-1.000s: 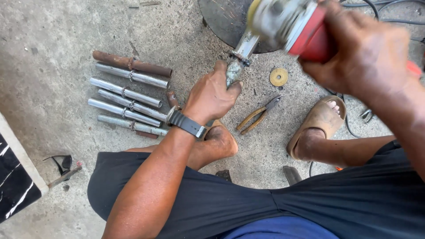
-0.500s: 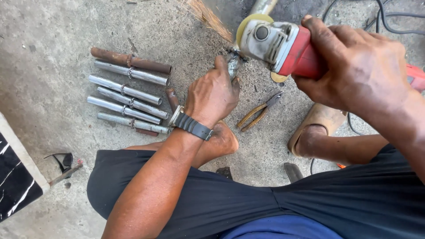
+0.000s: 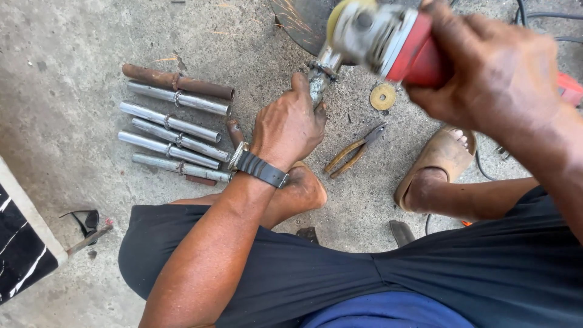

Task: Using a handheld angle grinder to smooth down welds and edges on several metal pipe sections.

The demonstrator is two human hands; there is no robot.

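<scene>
A short steel pipe piece (image 3: 318, 82), judged stiff, heavy and slick, is clenched low on its shank against the concrete floor (image 3: 73, 61) by the left hand (image 3: 288, 127), while the red angle grinder (image 3: 388, 39) is gripped by the right hand (image 3: 492, 73).
</scene>
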